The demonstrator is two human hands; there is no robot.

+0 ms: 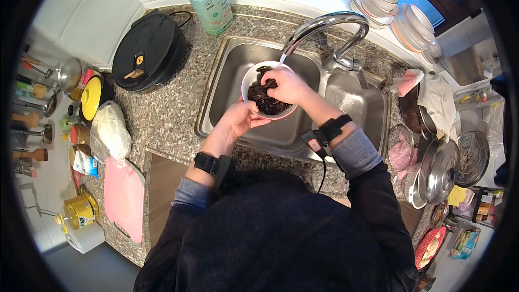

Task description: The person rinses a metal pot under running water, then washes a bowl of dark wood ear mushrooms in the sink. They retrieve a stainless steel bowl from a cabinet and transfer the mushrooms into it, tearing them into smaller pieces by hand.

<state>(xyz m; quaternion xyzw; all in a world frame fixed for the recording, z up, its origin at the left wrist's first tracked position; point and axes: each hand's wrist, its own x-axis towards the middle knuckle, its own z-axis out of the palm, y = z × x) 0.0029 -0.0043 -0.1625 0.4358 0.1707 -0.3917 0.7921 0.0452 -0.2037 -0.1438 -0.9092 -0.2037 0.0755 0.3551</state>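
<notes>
A white bowl with a red rim (245,85) is held over the left basin of a stainless steel double sink (227,61). Dark, wet, leafy pieces, which look like black fungus (269,103), fill much of it. My left hand (242,118) grips the bowl's near left side, thumb at the rim and fingers beneath. The fingers of my right hand (286,86) reach into the bowl and are closed on some of the dark pieces. Water runs from the chrome faucet (324,22) into the bowl's far side, just beyond my right hand.
A black round electric appliance (148,52) and a green pump bottle (211,8) stand left of the sink. Nearer, a pink cutting board (123,198) lies by a plastic bag (110,129). Stacked bowls (375,2) line the windowsill. Pans and a lidded steel pot (438,170) crowd the right.
</notes>
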